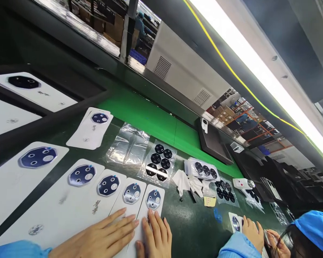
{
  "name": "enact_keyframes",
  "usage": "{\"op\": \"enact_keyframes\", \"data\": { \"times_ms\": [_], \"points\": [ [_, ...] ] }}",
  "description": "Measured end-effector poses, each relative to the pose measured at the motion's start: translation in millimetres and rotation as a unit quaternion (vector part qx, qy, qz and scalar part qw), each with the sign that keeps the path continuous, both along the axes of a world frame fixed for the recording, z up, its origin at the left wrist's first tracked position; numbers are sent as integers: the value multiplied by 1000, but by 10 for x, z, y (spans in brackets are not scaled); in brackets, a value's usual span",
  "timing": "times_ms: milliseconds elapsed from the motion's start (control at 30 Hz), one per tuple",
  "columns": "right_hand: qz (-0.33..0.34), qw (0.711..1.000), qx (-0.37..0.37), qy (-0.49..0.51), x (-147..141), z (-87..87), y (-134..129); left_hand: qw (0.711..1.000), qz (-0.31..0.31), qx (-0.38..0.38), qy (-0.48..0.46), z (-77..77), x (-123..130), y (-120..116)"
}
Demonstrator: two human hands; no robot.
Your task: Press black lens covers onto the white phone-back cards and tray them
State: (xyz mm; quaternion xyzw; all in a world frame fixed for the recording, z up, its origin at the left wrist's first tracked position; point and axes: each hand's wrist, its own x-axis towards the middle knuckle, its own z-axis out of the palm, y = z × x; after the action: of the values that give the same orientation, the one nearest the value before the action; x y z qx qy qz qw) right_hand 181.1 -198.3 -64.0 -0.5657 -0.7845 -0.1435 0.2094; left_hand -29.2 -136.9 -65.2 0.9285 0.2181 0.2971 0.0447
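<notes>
Your left hand (97, 234) and right hand (155, 236) lie spread flat on white cards (78, 208), camera-lens decals (131, 193) just beyond your fingertips

The white cards (56, 211) at lower left bore navy lens-shaped stickers (82, 175) patterned with circles, and the worktop's strip (140, 111) at upper centre was bright green.

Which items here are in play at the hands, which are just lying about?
In play: left hand, right hand, white cards with lens-shaped decals.
Lying about: clear bag of black discs, plastic bag, crumpled white wipes.
</notes>
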Motion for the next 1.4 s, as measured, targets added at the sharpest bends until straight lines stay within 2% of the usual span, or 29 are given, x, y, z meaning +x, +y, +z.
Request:
{"op": "enact_keyframes", "data": {
  "times_ms": [100,333,500,600,733,800,967,1067,1200,1400],
  "points": [
    [5,1000,-6,10,15,9,11,997,-43,57,35,49,108,66],
    [21,997,-9,71,49,66,91,998,0,65,8,198,348,136],
    [71,984,-52,155,160,291,269,996,26,77,-48,238,433,164],
    [64,983,-55,165,268,463,412,994,29,78,-72,190,440,167],
    [44,987,-17,156,364,606,560,997,13,58,-51,135,434,158],
    [43,985,-5,166,370,624,600,997,11,53,-51,129,436,159],
    [75,981,-44,171,288,592,637,994,20,70,-79,168,466,190],
    [67,984,-53,155,242,560,655,988,38,84,-128,197,491,196],
    [63,990,-60,113,224,523,674,985,55,72,-145,222,509,186],
    [39,998,-2,45,192,547,696,989,48,74,-116,226,462,186]
  ]
}}
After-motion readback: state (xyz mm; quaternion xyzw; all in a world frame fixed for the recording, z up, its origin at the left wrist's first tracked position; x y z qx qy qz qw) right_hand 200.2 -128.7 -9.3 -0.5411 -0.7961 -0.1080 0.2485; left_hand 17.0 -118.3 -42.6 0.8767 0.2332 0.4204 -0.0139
